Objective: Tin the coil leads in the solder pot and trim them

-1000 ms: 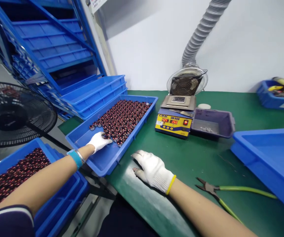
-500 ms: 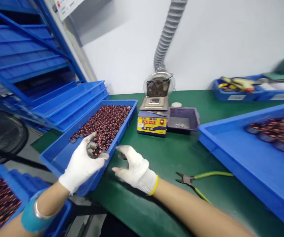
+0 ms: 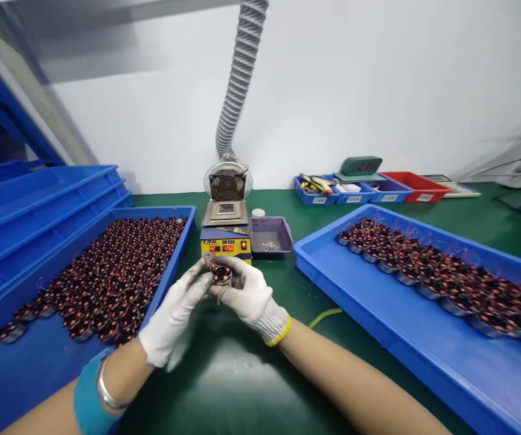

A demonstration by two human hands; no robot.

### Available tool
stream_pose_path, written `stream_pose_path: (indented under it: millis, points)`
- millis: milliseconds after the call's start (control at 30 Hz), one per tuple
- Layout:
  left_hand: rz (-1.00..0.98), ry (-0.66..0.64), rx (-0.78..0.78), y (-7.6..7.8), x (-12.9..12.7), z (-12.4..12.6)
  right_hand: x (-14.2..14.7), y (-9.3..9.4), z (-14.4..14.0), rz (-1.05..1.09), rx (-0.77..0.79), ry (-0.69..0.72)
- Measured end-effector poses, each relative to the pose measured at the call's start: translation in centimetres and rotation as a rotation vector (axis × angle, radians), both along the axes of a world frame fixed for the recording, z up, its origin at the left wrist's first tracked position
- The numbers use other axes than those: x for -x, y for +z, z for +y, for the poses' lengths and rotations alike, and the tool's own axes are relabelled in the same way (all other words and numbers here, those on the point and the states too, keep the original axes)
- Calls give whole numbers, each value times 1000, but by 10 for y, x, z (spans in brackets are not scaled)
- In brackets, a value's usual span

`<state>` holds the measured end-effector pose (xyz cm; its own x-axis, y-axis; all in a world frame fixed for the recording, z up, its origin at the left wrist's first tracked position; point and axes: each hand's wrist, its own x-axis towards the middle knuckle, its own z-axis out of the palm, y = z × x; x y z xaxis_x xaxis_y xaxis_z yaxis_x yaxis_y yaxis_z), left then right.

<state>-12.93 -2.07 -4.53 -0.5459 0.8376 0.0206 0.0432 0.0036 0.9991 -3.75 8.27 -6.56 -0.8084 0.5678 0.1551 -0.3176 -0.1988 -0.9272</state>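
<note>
A small round motor stator [image 3: 221,275], with a metal rim, dark core and copper-coloured coils, is held between my two gloved hands in front of the soldering pot. My right hand [image 3: 246,295] grips it from the right, thumb at the front and fingers behind. From the left, the bent fingers of my left hand [image 3: 183,305] close at its edge, near thin copper-coloured wires at the top. Its fingertips are partly hidden. The yellow-fronted soldering pot [image 3: 227,244] with lit red digits stands just beyond the hands.
At left, a blue tray [image 3: 188,232] holds many similar stators; another blue tray [image 3: 355,284] on the right holds rows of them. Beside the pot sits a purple bin [image 3: 282,232] with small bits. A grey duct hose [image 3: 242,66] hangs above. One green plier handle [image 3: 325,315] shows behind my right forearm.
My left hand has come out of the left tray with a stator and met my right hand, which now grips it too. The view has swung right, showing more of the right tray.
</note>
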Motion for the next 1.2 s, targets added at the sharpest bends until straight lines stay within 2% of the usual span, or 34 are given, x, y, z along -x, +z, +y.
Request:
stream_pose_path:
  millis: [233, 367, 433, 500, 567, 600, 733, 867, 1000, 1200]
  points:
    - [137, 3, 22, 0, -6, -3, -4, 5, -13, -170, -19, 19]
    - [57, 8, -43, 6, 7, -3, -7, 1, -12, -200, -29, 68]
    - [-43, 85, -140, 15, 23, -4, -8, 0, -12, -231, -19, 94]
    - [-125, 219, -224, 26, 41, -6, -8, -1, -12, -250, -16, 91]
    - [-180, 314, -239, 34, 51, -7, -8, 0, -12, -249, -19, 74]
    - [-203, 322, -215, 35, 51, -8, -8, 1, -12, -241, -18, 62]
    - [-251, 215, -42, 21, 33, -4, -8, 5, -9, -196, -32, -23]
    - [-300, 165, 15, 1, 20, 2, -7, 13, 8, -161, -82, -131]
    - [-291, 140, 59, -8, 24, 5, 4, 34, 53, -233, -308, -273]
    - [-41, -24, 283, -13, 17, 7, 47, 88, 128, -675, -952, -470]
